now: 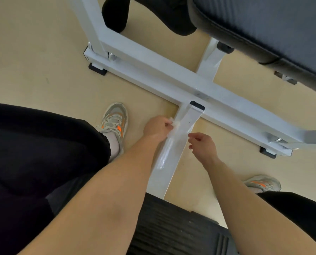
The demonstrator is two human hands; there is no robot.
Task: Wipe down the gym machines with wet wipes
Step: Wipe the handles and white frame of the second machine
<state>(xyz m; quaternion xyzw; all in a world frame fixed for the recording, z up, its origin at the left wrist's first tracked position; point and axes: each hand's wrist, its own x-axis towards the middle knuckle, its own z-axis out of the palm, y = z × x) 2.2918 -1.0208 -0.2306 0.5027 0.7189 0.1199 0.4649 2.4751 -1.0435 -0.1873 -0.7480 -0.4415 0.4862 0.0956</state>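
Left hand (157, 127) at centre, fingers pinching a crumpled wet wipe (176, 124) against the nine o'clock edge of a white machine bar (169, 162), right hand (202, 146) just beside its three o'clock edge, fingers loosely curled, holding nothing.

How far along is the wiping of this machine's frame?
Done: the near bar shows a wet streak, so it looks wiped there. In hand: the left hand holds the wipe against that bar's left side; the right hand hovers empty. Left: the crossbar and pad look dry, probably still to do.
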